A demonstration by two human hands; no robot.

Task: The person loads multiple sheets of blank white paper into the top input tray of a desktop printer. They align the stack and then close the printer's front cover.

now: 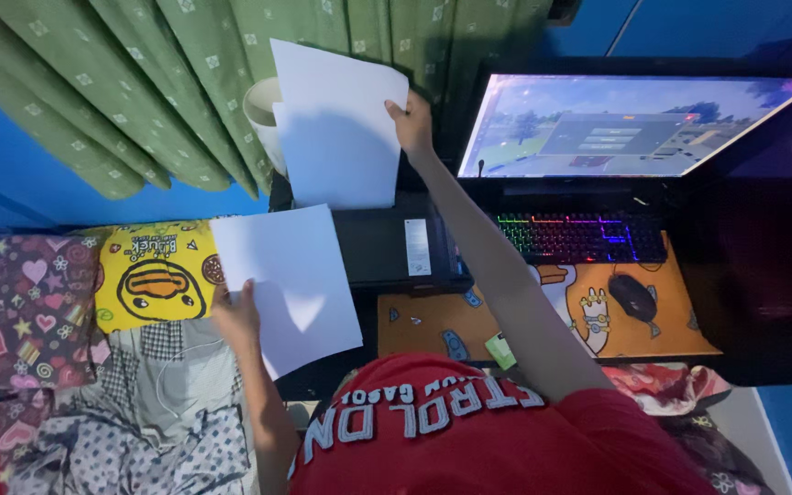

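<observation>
Near: your red shirt; patterned bedding at left. Your left hand, grip closed on the lower edge of a white sheet, held it over a yellow duck pillow and beside a black printer. Middle: orange mat on the bench, with mouse and lit keyboard. Far: your right hand, grip pinching a second sheet by its right edge, held it upright above the printer, before green curtains. Monitor lit at right.
</observation>
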